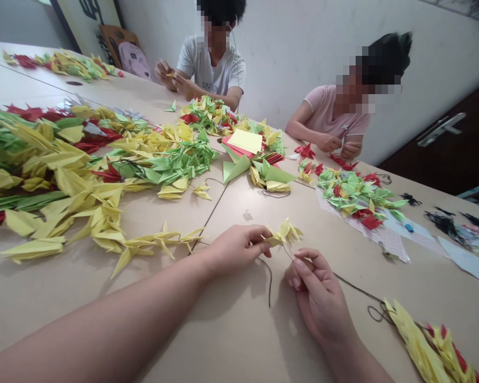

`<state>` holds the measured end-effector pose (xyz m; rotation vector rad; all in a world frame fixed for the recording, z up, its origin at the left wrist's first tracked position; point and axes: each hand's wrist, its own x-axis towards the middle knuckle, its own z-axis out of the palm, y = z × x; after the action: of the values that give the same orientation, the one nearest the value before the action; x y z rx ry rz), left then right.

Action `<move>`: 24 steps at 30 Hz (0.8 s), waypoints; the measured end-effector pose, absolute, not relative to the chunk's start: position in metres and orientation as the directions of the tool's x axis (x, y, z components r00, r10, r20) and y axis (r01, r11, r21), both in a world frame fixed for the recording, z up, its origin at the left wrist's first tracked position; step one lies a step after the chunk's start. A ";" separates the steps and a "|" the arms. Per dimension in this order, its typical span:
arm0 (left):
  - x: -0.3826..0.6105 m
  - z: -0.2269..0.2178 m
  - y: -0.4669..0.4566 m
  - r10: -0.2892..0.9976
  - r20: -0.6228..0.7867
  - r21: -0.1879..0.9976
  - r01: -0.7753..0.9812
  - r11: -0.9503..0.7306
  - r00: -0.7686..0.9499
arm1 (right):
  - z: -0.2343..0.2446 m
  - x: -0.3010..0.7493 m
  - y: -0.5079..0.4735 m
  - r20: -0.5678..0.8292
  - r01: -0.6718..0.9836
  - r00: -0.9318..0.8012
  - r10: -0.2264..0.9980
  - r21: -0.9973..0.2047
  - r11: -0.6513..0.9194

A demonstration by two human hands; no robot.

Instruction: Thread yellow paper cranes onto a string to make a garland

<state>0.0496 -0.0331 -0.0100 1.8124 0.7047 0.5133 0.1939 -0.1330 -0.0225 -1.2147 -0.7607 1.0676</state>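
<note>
At the middle of the head view, my left hand [239, 247] is closed, its thumb and fingers pinching the edge of a yellow folded paper crane [285, 232]. Close on its right, my right hand [317, 290] pinches a thin strand, a needle or thread, that runs up to the crane. A dark cord [359, 289] stretches from behind my right hand to a bundle of yellow and red paper cranes [427, 340] at the lower right. Below my left fingers hangs a loose cord end [270, 282]. Yellow strung cranes [155, 242] lie left of my left hand.
A large heap of yellow, green and red cranes [72, 165] covers the table's left. Square paper sheets [245, 141] are stacked mid-table. More cranes [355, 194] and black cords [447, 226] lie right. Two people [215, 64] [335, 111] sit opposite, handling folded paper.
</note>
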 end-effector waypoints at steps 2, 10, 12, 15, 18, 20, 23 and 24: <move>0.049 -0.011 -0.033 0.678 0.010 0.945 0.215 -0.247 0.735 | -0.022 0.194 -0.132 -0.086 -0.222 0.352 0.932 -0.975 -0.006; 0.050 -0.014 -0.032 0.679 0.017 0.944 0.212 -0.253 0.734 | -0.022 0.193 -0.132 -0.104 -0.239 0.371 0.923 -0.971 -0.013; 0.050 -0.014 -0.032 0.678 0.020 0.945 0.208 -0.254 0.735 | -0.022 0.194 -0.133 -0.106 -0.254 0.370 0.923 -0.967 -0.009; 0.050 -0.014 -0.032 0.674 0.024 0.944 0.204 -0.258 0.739 | -0.021 0.195 -0.132 -0.107 -0.270 0.369 0.923 -0.963 -0.004; 0.050 -0.013 -0.032 0.670 0.011 0.946 0.209 -0.247 0.742 | -0.021 0.194 -0.131 -0.102 -0.260 0.377 0.921 -0.966 0.000; 0.050 -0.013 -0.031 0.668 0.005 0.948 0.209 -0.239 0.744 | -0.021 0.194 -0.131 -0.093 -0.248 0.382 0.919 -0.969 0.005; 0.049 -0.011 -0.032 0.668 0.023 0.928 0.232 -0.291 0.744 | -0.021 0.194 -0.130 -0.079 -0.231 0.396 0.915 -0.973 0.016; 0.049 -0.011 -0.032 0.669 0.038 0.907 0.254 -0.334 0.742 | -0.022 0.194 -0.130 -0.075 -0.222 0.405 0.911 -0.975 0.018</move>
<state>0.0493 -0.0318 -0.0110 1.9122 0.7076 0.5044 0.1941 -0.1304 -0.0217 -1.2379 -0.7243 1.0116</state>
